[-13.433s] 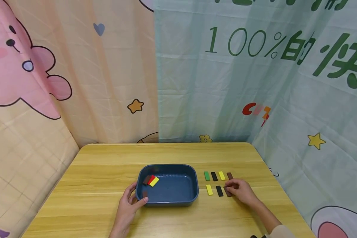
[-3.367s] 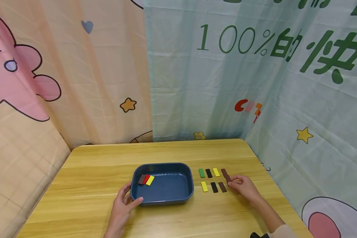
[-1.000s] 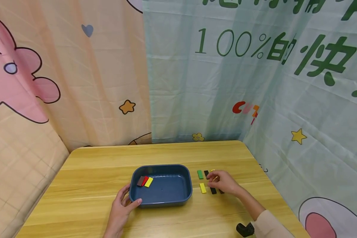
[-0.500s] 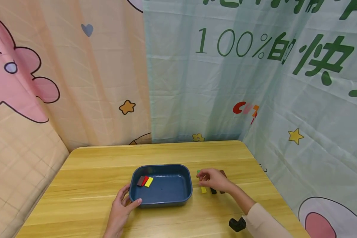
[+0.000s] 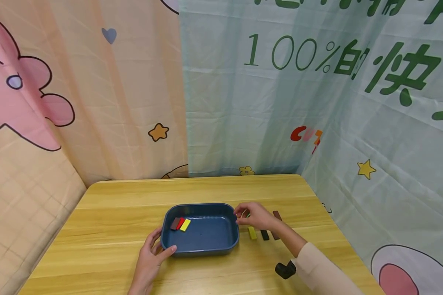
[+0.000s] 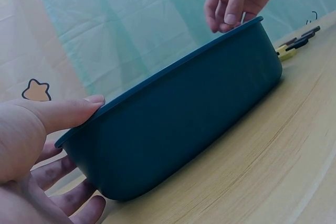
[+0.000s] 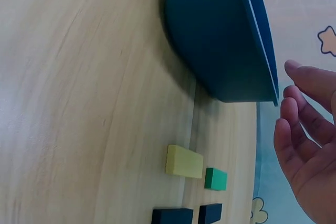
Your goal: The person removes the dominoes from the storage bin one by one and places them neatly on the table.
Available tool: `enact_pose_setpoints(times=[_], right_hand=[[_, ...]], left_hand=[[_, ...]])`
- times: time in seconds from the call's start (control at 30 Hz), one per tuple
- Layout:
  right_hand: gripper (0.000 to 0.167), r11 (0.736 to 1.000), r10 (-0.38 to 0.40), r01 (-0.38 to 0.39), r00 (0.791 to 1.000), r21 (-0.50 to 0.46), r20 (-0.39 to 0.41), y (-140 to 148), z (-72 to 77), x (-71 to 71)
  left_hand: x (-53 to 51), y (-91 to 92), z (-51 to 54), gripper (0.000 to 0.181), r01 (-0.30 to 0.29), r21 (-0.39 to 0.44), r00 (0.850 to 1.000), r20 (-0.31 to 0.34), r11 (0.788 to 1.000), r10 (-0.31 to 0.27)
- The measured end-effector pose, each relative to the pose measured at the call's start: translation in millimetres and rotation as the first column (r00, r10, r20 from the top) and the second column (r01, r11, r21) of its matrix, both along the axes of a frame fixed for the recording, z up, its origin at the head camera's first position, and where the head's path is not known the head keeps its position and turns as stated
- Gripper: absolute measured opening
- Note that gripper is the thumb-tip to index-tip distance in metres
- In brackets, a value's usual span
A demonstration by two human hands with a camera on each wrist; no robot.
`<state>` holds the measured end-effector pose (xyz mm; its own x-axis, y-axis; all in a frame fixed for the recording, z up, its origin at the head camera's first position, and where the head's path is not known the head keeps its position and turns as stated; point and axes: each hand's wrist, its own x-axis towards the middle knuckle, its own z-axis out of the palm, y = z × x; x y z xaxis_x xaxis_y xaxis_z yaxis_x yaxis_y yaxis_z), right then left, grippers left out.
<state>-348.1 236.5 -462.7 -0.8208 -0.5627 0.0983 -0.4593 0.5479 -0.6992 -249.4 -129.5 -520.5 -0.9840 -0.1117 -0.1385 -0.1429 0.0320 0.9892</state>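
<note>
My left hand (image 5: 149,259) grips the left end of a dark blue plastic tub (image 5: 211,235), thumb over the rim and fingers against the outer wall. Inside the tub, at the left, a brown block (image 5: 174,223), a red block (image 5: 180,223) and a yellow block (image 5: 185,225) lie side by side. Just beside the tub's right rim is my right hand (image 5: 257,216); its fingers and thumb are loosely bent, apart, with nothing visible between them in the right wrist view. Beneath and behind it, a yellow block (image 7: 184,161), a green block (image 7: 216,179) and black blocks (image 7: 172,216) lie on the table.
Brown blocks (image 5: 276,236) lie at the right end of the two rows, partly covered by the forearm. A black device (image 5: 285,270) sits at the right wrist. Patterned curtains (image 5: 243,102) rise behind the wooden table (image 5: 107,229).
The right hand has come left from the block rows to the tub's rim. Since the oldest frame, a brown block has gone from the tub's front left; another brown lies by the rows.
</note>
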Motion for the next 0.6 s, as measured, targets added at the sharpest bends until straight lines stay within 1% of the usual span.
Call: enact_pose_setpoints(times=[0.17,0.6], right_hand=[[0.022,1.000,0.022,-0.022,1.000,0.021,0.021,-10.4,6.9,-1.9],[0.022,0.994,0.098,-0.100,0.994,0.053,0.043,-29.4,13.8,-10.8]], left_hand=[[-0.1,1.1,2.1,0.088,-0.003,-0.001,1.000,0.008,1.000,0.003],[1.0,0.7,1.6,0.087,-0.005,0.004,1.000,-0.001,1.000,0.005]])
